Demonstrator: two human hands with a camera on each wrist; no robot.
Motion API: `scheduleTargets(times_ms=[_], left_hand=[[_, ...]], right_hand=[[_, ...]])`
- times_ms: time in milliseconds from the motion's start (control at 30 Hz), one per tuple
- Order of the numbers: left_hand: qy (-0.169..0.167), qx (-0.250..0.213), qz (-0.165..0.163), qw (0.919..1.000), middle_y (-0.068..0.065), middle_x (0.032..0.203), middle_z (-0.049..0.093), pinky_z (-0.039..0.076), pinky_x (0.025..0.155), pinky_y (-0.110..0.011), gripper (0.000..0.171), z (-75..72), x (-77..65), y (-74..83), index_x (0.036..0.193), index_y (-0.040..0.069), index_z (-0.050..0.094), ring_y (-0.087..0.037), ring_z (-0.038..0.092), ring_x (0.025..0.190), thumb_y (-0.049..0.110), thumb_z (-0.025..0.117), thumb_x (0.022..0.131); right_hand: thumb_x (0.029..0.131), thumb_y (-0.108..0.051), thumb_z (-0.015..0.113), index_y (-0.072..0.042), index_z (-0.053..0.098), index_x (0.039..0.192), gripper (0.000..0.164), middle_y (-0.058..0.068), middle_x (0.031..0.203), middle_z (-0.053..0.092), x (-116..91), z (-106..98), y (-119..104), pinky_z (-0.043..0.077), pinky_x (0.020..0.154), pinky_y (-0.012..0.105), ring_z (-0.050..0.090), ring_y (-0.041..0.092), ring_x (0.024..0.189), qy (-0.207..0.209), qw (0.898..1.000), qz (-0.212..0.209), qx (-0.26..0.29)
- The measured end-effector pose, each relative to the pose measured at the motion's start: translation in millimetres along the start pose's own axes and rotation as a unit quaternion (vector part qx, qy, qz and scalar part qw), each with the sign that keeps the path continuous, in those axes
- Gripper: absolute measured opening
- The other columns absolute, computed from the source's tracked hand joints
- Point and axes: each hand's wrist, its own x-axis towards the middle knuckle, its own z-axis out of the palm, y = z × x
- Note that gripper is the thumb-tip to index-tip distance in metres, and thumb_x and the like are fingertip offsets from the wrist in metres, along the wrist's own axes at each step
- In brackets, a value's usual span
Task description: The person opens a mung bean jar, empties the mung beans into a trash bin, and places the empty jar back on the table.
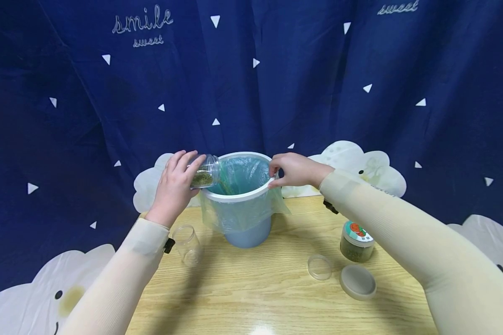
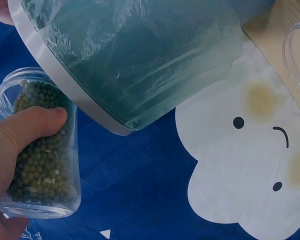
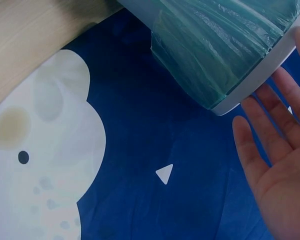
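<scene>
My left hand [image 1: 172, 188] holds a clear plastic jar [image 2: 72, 165] on its side, its mouth over the left rim of a blue trash bin [image 1: 248, 237]. Small green beans that look like mung beans [image 2: 42, 170] fill much of the jar, and a thin stream of them falls into the bin. A thin green bag [image 1: 245, 214] lines the bin and folds out over its white rim [image 1: 234, 197]. On the opposite side, my right hand [image 1: 297, 168] pinches that rim between thumb and fingers. The bottom of the bin's inside is hidden.
An uncapped clear jar [image 1: 188, 246] stands on the wooden table, left of the bin. To the right are a labelled jar [image 1: 356, 246] with dark green contents, a clear round lid [image 1: 319, 267] and a grey lid [image 1: 358, 282]. A blue curtain [image 1: 234, 70] hangs behind.
</scene>
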Motion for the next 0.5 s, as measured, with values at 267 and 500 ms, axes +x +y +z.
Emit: scheduleTargets(times_ms=[267, 500], left_hand=[[0.001, -0.004, 0.001, 1.0, -0.018, 0.145, 0.054, 0.039, 0.114, -0.058, 0.092, -0.3, 0.3, 0.4, 0.141, 0.01, 0.057, -0.042, 0.043, 0.138, 0.003, 0.099, 0.06], [-0.002, -0.027, -0.025, 0.9993, -0.02, 0.145, 0.052, 0.041, 0.112, -0.06, 0.093, -0.5, -2.0, 0.5, 0.143, 0.01, 0.056, -0.044, 0.044, 0.137, 0.002, 0.098, 0.06]], right_hand=[[0.084, -0.034, 0.086, -0.013, 0.071, 0.09, 0.027, 0.002, 0.099, 0.069, 0.1, -0.8, -0.9, 0.055, 0.092, 0.038, 0.065, 0.02, 0.095, -0.002, 1.0, 0.006, 0.001], [0.084, -0.034, 0.086, -0.012, 0.071, 0.091, 0.027, 0.002, 0.1, 0.068, -1.1, -1.9, -3.0, 0.055, 0.092, 0.038, 0.065, 0.02, 0.096, -0.004, 1.0, 0.01, 0.002]])
